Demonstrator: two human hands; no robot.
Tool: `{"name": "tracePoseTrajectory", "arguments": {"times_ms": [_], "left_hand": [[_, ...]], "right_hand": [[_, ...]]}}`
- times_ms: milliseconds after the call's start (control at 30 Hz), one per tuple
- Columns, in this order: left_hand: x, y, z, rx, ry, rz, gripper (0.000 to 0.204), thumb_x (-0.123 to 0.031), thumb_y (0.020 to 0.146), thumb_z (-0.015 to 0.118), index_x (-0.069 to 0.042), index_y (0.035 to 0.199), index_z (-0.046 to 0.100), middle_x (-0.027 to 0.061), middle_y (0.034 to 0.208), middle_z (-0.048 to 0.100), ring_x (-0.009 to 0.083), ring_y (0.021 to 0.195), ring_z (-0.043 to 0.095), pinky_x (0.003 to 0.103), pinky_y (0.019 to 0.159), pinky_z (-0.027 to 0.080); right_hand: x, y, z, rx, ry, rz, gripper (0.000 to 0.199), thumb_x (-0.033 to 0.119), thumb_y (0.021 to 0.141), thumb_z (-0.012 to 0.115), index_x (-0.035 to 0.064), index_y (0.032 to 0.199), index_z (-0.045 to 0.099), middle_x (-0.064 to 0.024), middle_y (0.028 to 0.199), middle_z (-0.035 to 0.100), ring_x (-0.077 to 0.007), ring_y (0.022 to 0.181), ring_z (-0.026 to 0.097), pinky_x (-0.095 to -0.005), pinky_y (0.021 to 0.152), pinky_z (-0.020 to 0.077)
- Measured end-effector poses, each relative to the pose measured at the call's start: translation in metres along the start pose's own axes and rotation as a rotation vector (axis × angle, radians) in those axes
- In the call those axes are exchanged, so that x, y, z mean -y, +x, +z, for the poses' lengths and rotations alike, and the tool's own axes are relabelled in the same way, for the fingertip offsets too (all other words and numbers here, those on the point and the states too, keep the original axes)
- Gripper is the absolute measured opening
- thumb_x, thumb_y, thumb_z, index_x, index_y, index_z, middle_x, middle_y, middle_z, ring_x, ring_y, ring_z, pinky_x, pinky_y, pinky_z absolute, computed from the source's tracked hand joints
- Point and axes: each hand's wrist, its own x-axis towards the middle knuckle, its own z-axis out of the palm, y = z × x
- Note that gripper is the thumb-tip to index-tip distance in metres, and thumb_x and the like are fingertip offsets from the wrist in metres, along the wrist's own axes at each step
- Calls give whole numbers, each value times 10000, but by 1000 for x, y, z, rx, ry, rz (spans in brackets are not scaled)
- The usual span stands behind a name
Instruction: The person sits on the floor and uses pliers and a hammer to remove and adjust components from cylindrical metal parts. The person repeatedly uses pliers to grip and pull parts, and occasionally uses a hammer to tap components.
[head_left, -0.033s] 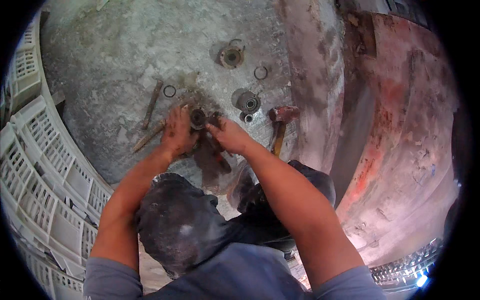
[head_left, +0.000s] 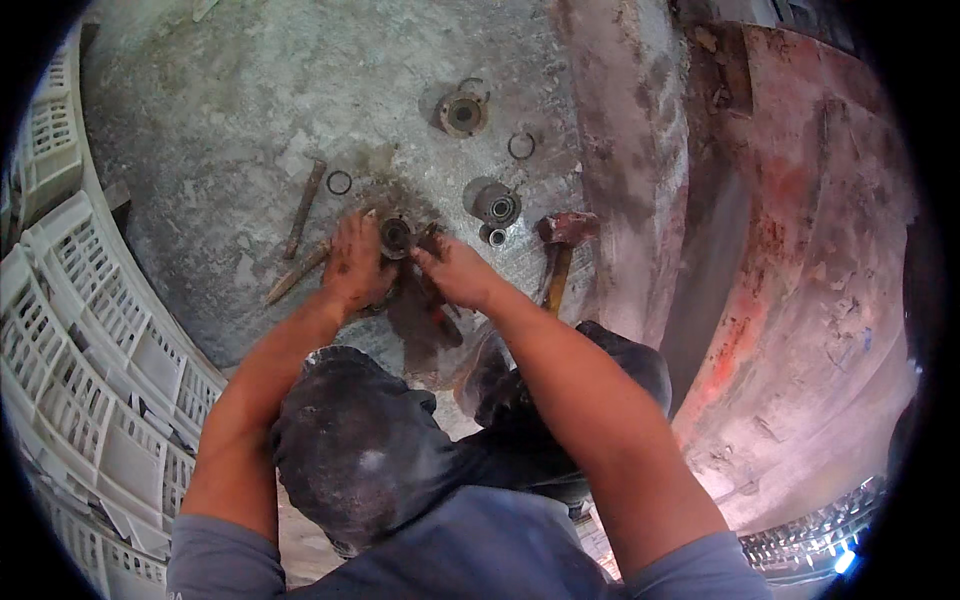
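A round, dark, greasy metal hub (head_left: 396, 236) with a ringed bore sits on the floor between my hands. My left hand (head_left: 357, 264) grips its left side, fingers lying along the edge. On the other side, my right hand (head_left: 460, 272) is closed around a slim dark tool (head_left: 432, 238) whose tip end is close to the hub. The tool's kind cannot be made out, as my fingers cover much of it. Beneath that hand, a reddish part (head_left: 438, 314) shows over a dark stain.
Right of my hands lie a flanged bearing (head_left: 501, 208), a small ring (head_left: 497, 237) and a hammer (head_left: 568, 229). Farther off are another flanged hub (head_left: 463, 115) and a snap ring (head_left: 521, 146). A second ring (head_left: 339, 182) and a rod (head_left: 305, 210) lie left. White crates (head_left: 95, 350) line the left.
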Motion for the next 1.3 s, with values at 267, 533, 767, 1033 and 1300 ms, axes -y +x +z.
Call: {"name": "tracePoseTrajectory", "arguments": {"times_ms": [267, 533, 767, 1033, 1300], "left_hand": [[0, 2, -1, 75, -8, -72, 941, -349, 811, 708, 44, 1504, 207, 295, 1558, 209, 453, 1455, 204, 491, 1214, 172], [9, 6, 9, 83, -15, -3, 946, -342, 807, 706, 47, 1503, 198, 304, 1554, 211, 481, 1446, 195, 523, 1207, 168], [1, 5, 0, 112, -1, -34, 901, -276, 799, 699, 46, 1489, 218, 312, 1534, 237, 489, 1433, 212, 531, 1197, 185], [-2, 1, 1, -105, -29, 39, 771, -184, 727, 739, 45, 1355, 355, 282, 1394, 356, 475, 1294, 357, 532, 1096, 320], [-4, 1, 1, -138, -36, 57, 723, -136, 722, 705, 60, 1332, 369, 283, 1358, 378, 473, 1243, 384, 533, 1063, 336]], "right_hand": [[-31, 24, 18, -155, -23, -166, 438, 262, 967, 600, -28, 1289, 534, -222, 1181, 659, -325, 1102, 627, -389, 961, 466], [-56, 44, 18, -96, -66, -160, 391, 241, 996, 582, -54, 1248, 532, -162, 1151, 664, -199, 1056, 612, -344, 915, 488], [-17, 25, 12, -105, -209, -101, 468, 304, 952, 627, -70, 1222, 548, -259, 1104, 670, -352, 1073, 647, -404, 920, 489], [-8, 5, 32, -251, -112, -31, 440, 357, 959, 589, -25, 1178, 582, -306, 1082, 648, -480, 1061, 600, -494, 888, 485], [-20, 4, 53, -357, 14, -18, 445, 373, 962, 585, -35, 1140, 583, -297, 1054, 657, -493, 1033, 599, -519, 867, 481]]}}
